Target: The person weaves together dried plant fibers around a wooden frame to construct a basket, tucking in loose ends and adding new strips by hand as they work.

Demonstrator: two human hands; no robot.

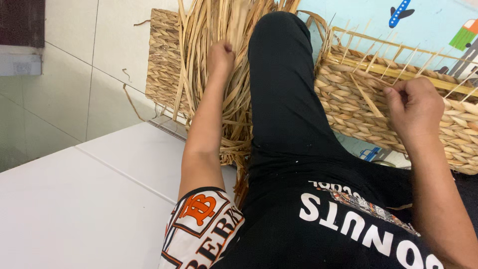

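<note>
At upper centre the left hand (220, 56) closes its fingers into the loose straw (219, 30), which looks light, limp and brittle, best gripped as a bunch, while at right the right hand (413, 107) pinches a strand on the stiff half-woven basket (348, 104).

Hidden and cut-off parts

The left hand's (220, 56) fingertips are buried in the dry straw bundle (219, 30), which runs off the top edge; the woven basket (348, 107) is cut by the right edge, its base behind the right hand (413, 107).
</note>
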